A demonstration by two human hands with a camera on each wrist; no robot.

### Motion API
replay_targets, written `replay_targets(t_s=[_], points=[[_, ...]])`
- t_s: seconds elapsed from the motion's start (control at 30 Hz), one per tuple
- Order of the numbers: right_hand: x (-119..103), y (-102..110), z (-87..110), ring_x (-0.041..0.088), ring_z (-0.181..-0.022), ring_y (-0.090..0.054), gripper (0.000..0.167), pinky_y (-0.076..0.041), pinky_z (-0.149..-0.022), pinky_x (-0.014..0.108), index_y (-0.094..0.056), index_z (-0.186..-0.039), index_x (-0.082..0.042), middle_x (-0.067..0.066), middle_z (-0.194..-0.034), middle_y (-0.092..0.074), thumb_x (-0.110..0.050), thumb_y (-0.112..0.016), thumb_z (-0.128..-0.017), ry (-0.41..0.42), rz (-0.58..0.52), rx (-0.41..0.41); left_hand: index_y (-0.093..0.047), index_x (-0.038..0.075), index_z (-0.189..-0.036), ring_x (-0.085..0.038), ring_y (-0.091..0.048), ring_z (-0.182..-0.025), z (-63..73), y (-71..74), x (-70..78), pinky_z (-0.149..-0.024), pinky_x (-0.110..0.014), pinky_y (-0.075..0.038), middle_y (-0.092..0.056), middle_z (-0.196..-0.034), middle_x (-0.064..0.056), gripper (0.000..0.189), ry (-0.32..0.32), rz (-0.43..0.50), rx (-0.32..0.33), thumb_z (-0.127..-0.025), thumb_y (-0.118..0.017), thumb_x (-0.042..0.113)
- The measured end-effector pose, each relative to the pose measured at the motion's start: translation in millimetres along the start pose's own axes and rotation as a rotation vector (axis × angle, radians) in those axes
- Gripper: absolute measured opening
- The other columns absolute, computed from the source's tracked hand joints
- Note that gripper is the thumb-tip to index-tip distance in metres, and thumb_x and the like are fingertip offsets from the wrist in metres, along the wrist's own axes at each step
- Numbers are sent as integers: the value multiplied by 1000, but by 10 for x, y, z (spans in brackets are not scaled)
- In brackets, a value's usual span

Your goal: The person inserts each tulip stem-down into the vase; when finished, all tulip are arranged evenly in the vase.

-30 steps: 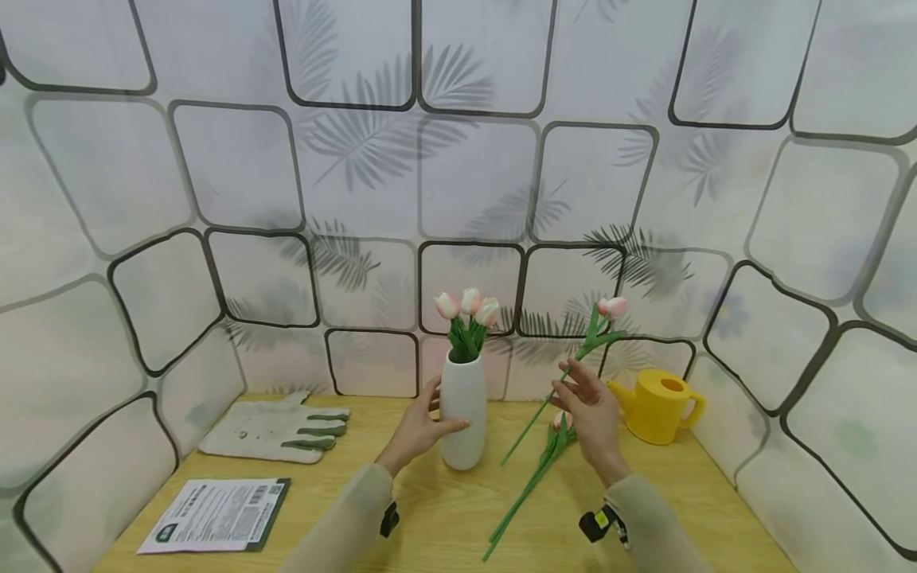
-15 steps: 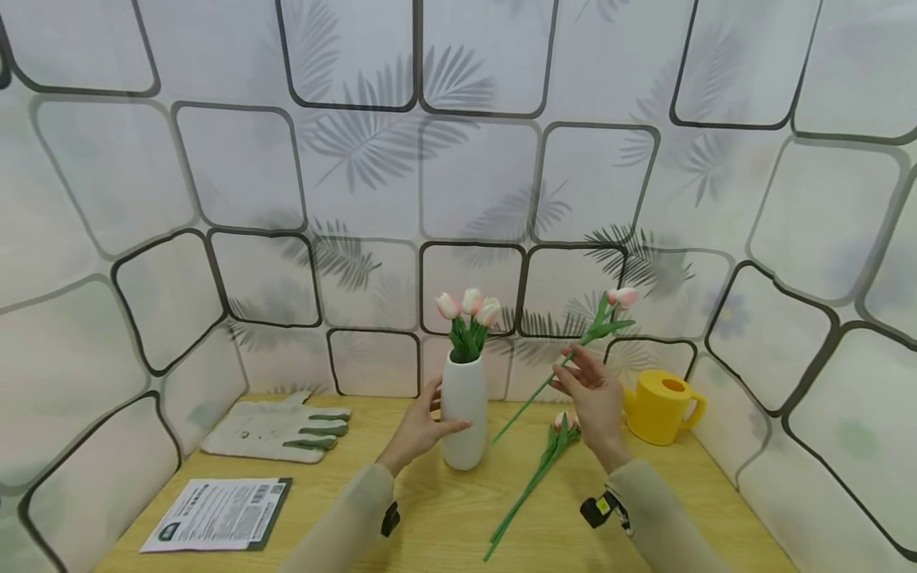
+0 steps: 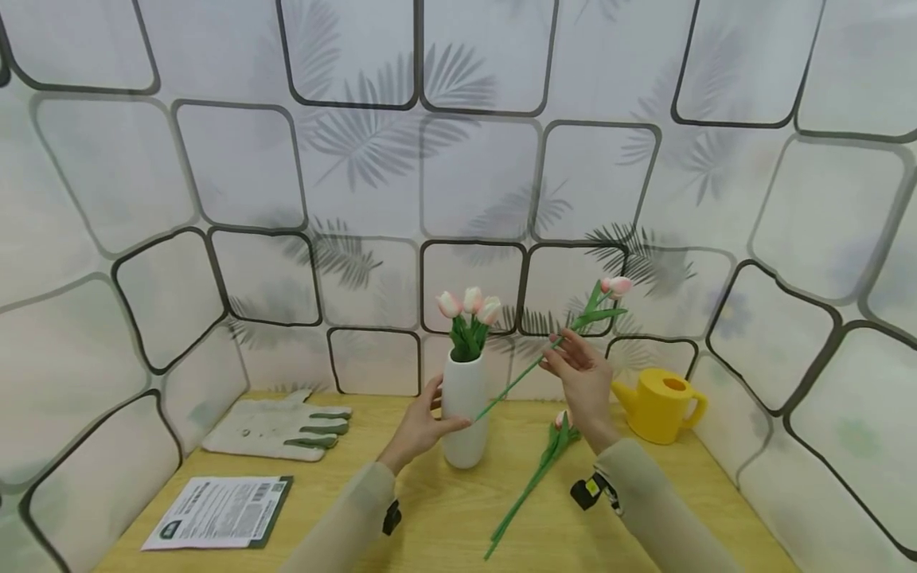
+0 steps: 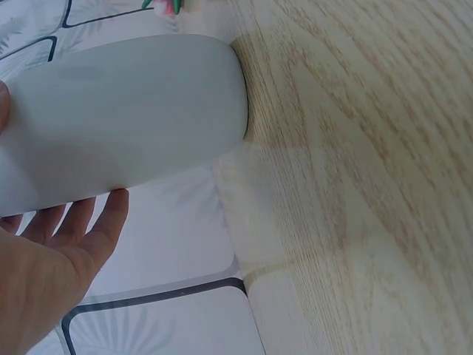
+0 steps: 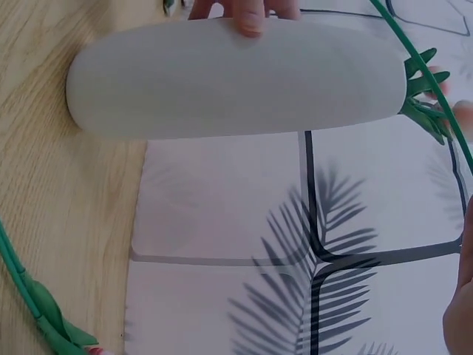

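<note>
A tall white vase (image 3: 464,406) stands upright on the wooden table, holding several pale pink tulips (image 3: 469,309). My left hand (image 3: 421,426) grips its left side, thumb across the front; in the left wrist view, fingers curve round the vase (image 4: 133,118). Between thumb and fingertips, my right hand (image 3: 583,386) pinches the green stem of an artificial tulip (image 3: 600,315). Its pink bloom points up and right, and the lower stem slants down across the front of the vase, ending near the left thumb. The stem (image 5: 432,78) passes the vase's mouth in the right wrist view.
More tulip stems (image 3: 533,481) lie on the table (image 3: 444,517) right of the vase. Behind the right hand is a yellow watering can (image 3: 661,406). Gloves (image 3: 265,430) and a printed packet (image 3: 218,512) lie at left. Patterned wall panels (image 3: 473,183) enclose the back and sides.
My right hand has risen and moved left with the tulip, bringing the stem's lower end over to the vase. My left hand and the vase have stayed in place.
</note>
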State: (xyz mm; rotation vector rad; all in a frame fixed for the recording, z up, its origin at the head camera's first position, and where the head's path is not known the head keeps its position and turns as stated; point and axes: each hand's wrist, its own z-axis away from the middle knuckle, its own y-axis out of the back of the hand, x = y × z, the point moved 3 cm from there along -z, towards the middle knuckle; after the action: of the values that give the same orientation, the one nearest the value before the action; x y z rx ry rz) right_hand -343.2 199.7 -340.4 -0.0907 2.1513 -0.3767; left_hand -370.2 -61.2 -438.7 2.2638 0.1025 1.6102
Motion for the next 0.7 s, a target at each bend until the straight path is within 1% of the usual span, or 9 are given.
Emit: replay_targets(t_s=[0.1, 0.23, 0.33, 0.43, 0.57, 0.7], points=[[-18, -58, -48, 16, -90, -72, 46, -61, -75, 32, -62, -129, -1, -1, -104, -73, 6, -72, -84, -6, -18, 24, -30, 16, -153, -44, -48, -130, 3, 4, 4, -97, -60, -49, -46, -145, -23, 89, 9, 0, -1, -81, -82, 24], [-54, -138, -118, 11, -85, -71, 45, -60, -74, 30, -62, -128, -1, -3, -99, -73, 10, -69, -85, 14, -15, 41, -31, 21, -152, -40, -50, -130, 3, 11, 15, -97, -59, -49, -47, -145, -19, 89, 6, 4, 3, -80, -83, 29], [-86, -191, -157, 10, -82, -71, 44, -60, -73, 30, -63, -127, -1, -4, -97, -73, 10, -69, -85, 28, -18, 47, -32, 21, -152, -40, -50, -129, 8, 16, 30, -97, -59, -49, -48, -144, -19, 89, -2, 1, 8, -80, -83, 29], [-126, -238, -191, 13, -84, -71, 43, -61, -72, 30, -63, -126, -1, -2, -98, -73, 8, -71, -84, 45, -31, 54, -32, 21, -152, -40, -50, -129, 9, 18, 36, -97, -58, -49, -48, -144, -19, 89, -3, -9, 10, -80, -83, 30], [-186, -284, -259, 16, -86, -71, 41, -61, -72, 30, -65, -124, -1, 1, -100, -73, 5, -73, -84, 93, -32, 63, -32, 22, -152, -40, -50, -129, 9, 17, 35, -96, -58, -50, -48, -144, -19, 89, 1, -20, 8, -80, -83, 32], [-237, -323, -339, 15, -83, -71, 39, -61, -72, 31, -66, -121, -1, 2, -101, -73, 5, -74, -83, 130, -40, 78, -32, 22, -152, -40, -50, -129, 13, 16, 27, -96, -58, -50, -48, -145, -19, 89, 5, -20, 5, -80, -83, 33]])
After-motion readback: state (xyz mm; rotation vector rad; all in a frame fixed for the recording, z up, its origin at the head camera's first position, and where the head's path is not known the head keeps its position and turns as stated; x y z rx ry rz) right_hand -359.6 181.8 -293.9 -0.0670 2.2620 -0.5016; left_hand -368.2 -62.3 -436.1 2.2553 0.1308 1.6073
